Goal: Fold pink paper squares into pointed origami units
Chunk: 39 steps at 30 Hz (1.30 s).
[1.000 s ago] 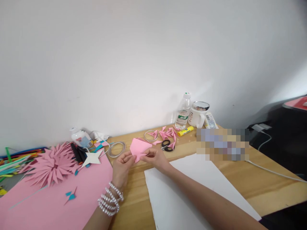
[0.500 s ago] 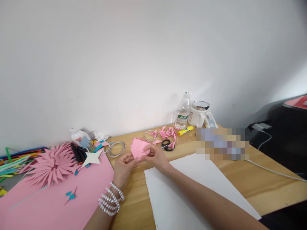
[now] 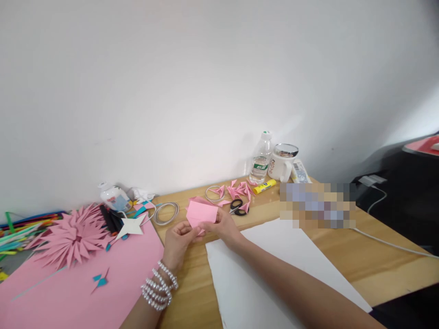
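Person's got a folded pink paper [image 3: 201, 213] pinched both-handed — left hand [image 3: 178, 241] closed on the bottom corner, right hand [image 3: 224, 230] gripping the lower right edge. It's over the wooden table [image 3: 192, 283], just left of the black-handled scissors [image 3: 238, 209].

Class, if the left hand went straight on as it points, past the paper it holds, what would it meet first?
Probably the right hand, just ahead at the same folded pink paper, though depth is uncertain.

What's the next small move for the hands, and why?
Probably press the pink paper flatter along its fold: the left hand and right hand both grip its lower part, and a faint fold line shows there.
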Each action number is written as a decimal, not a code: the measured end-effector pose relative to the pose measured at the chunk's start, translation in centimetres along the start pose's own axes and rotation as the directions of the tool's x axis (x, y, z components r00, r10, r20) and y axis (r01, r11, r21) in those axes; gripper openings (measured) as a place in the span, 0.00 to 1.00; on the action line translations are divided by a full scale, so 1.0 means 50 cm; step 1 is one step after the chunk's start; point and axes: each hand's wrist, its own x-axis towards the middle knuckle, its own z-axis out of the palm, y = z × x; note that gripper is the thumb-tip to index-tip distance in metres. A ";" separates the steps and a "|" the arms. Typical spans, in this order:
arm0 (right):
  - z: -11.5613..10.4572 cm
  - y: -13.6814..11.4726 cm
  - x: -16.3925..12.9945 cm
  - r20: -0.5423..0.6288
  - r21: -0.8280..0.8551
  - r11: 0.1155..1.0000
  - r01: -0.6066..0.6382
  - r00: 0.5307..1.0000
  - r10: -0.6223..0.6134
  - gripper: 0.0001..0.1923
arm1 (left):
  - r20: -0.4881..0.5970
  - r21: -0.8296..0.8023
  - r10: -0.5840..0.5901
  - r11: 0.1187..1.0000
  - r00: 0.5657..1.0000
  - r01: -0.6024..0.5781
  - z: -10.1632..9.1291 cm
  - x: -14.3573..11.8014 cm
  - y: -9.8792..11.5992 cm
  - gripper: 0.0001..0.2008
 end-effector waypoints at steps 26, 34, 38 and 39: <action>-0.003 -0.016 0.001 -0.079 -0.039 0.999 -0.018 0.997 0.015 0.20 | 0.148 0.016 -0.080 0.997 0.986 0.078 0.002 -0.005 -0.001 0.13; -0.003 -0.010 0.001 -0.082 -0.032 0.999 -0.027 0.996 0.024 0.19 | 0.165 -0.036 -0.072 0.996 0.984 0.078 0.002 -0.006 -0.003 0.12; -0.003 -0.009 0.002 -0.099 -0.053 0.999 0.011 0.995 -0.016 0.22 | 0.152 -0.019 -0.051 0.998 0.987 0.054 0.009 -0.006 -0.001 0.16; -0.003 -0.008 0.002 -0.100 -0.064 0.998 0.014 0.995 -0.021 0.21 | 0.144 -0.008 -0.048 0.999 0.988 0.050 0.010 -0.006 -0.002 0.16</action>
